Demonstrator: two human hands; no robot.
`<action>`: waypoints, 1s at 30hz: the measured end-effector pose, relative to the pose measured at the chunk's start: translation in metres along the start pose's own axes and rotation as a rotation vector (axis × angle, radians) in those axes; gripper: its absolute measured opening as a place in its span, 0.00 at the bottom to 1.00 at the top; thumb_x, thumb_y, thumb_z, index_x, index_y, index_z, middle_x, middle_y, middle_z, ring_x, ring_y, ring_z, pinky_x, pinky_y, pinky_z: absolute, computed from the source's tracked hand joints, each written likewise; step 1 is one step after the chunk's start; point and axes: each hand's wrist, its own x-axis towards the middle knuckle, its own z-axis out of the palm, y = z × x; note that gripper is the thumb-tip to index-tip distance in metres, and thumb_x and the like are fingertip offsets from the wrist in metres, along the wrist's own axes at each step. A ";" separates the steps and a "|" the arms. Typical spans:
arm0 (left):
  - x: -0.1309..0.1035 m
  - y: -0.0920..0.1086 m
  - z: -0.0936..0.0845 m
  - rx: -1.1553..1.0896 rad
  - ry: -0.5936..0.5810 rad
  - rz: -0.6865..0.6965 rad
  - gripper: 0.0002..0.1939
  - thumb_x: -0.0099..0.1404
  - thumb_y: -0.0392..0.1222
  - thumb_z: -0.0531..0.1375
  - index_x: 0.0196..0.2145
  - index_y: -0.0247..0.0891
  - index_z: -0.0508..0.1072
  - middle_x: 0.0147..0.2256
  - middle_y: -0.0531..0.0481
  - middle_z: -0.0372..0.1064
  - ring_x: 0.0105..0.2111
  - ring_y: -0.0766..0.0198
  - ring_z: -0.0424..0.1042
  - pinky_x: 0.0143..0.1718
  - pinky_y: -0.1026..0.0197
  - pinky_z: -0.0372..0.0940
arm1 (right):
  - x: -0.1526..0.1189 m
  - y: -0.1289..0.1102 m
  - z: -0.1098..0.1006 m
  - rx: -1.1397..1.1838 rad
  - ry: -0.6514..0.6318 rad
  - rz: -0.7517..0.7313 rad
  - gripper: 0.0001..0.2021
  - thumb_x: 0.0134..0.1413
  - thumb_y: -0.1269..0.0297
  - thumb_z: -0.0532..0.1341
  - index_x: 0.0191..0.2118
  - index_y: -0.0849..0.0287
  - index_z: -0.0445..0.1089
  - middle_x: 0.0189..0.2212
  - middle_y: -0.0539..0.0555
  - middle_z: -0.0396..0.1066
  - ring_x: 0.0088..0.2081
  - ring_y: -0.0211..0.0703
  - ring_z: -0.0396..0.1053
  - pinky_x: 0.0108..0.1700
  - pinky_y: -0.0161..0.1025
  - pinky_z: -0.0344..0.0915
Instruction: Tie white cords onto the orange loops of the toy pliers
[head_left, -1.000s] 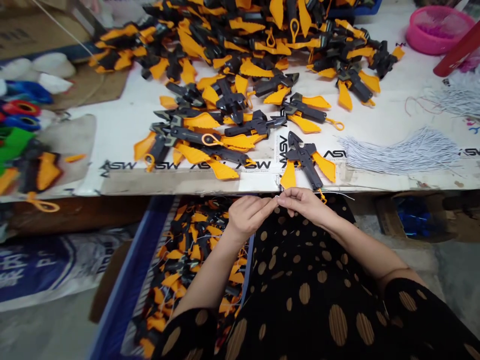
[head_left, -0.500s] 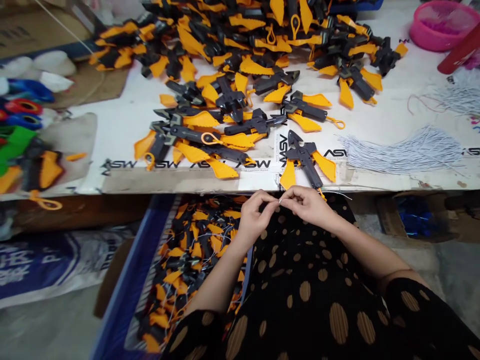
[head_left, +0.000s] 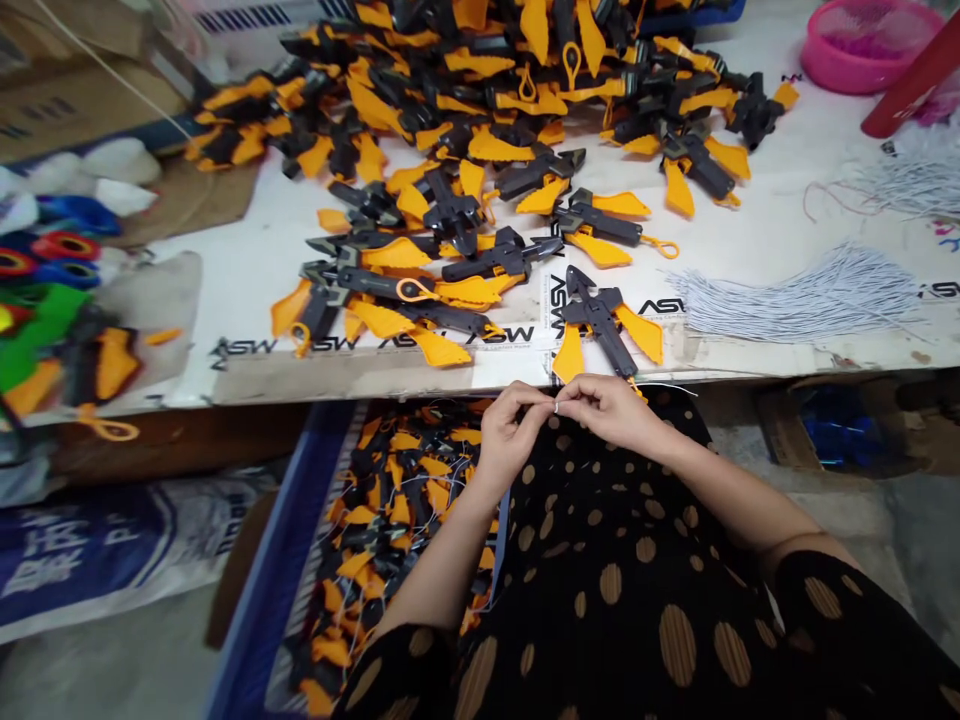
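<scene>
My left hand (head_left: 510, 428) and my right hand (head_left: 606, 410) meet fingertip to fingertip just below the table's front edge. Both are closed in a pinch on a thin white string (head_left: 556, 407), a small bit of which shows between them. A loose white end sticks out to the right beyond my right hand. Right above my hands lies a black toy with orange wings (head_left: 602, 322), its tail end at the table edge. The orange piece at that tail is partly covered by my right hand. Whether the string runs through it, I cannot tell.
More black-and-orange toys (head_left: 450, 205) are heaped across the table. A bundle of white strings (head_left: 795, 295) lies at the right, below a pink basket (head_left: 870, 75). Under the table edge, a blue crate (head_left: 259, 590) holds many such toys with strings. Colourful parts (head_left: 52, 300) lie at left.
My hands stay pinched together in nearly the same place, with a little more white string visible between the fingertips. The whole view has turned slightly.
</scene>
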 end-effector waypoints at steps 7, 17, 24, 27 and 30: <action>0.007 0.004 0.002 -0.001 -0.012 -0.040 0.06 0.64 0.43 0.65 0.34 0.39 0.78 0.29 0.53 0.74 0.27 0.67 0.72 0.31 0.64 0.67 | 0.007 0.003 0.006 0.353 -0.008 0.316 0.18 0.45 0.49 0.69 0.34 0.59 0.72 0.24 0.46 0.68 0.21 0.31 0.57 0.23 0.31 0.56; -0.005 0.016 0.009 0.420 0.080 0.065 0.04 0.61 0.38 0.62 0.28 0.39 0.75 0.27 0.53 0.75 0.27 0.66 0.72 0.36 0.62 0.67 | -0.006 0.009 0.014 -0.152 0.204 -0.119 0.03 0.56 0.65 0.61 0.33 0.57 0.70 0.25 0.46 0.65 0.23 0.32 0.59 0.30 0.33 0.59; -0.009 0.010 0.014 0.010 0.009 -0.258 0.08 0.63 0.43 0.60 0.29 0.38 0.71 0.22 0.56 0.68 0.22 0.68 0.67 0.27 0.66 0.64 | -0.006 0.011 0.001 -0.031 -0.003 -0.158 0.06 0.62 0.60 0.60 0.36 0.57 0.68 0.29 0.48 0.68 0.26 0.33 0.62 0.30 0.32 0.61; -0.012 0.004 0.012 0.052 0.012 -0.176 0.07 0.67 0.43 0.60 0.34 0.37 0.73 0.26 0.54 0.72 0.25 0.68 0.70 0.31 0.65 0.66 | -0.005 0.010 0.003 0.077 -0.045 0.014 0.10 0.64 0.56 0.59 0.39 0.57 0.68 0.27 0.46 0.68 0.24 0.33 0.64 0.29 0.32 0.61; -0.013 -0.002 0.006 0.193 0.023 0.095 0.05 0.69 0.39 0.59 0.40 0.39 0.75 0.34 0.51 0.76 0.31 0.67 0.74 0.36 0.64 0.69 | -0.004 0.009 0.008 0.096 -0.011 0.066 0.11 0.63 0.55 0.59 0.39 0.58 0.68 0.28 0.46 0.68 0.26 0.34 0.65 0.30 0.32 0.61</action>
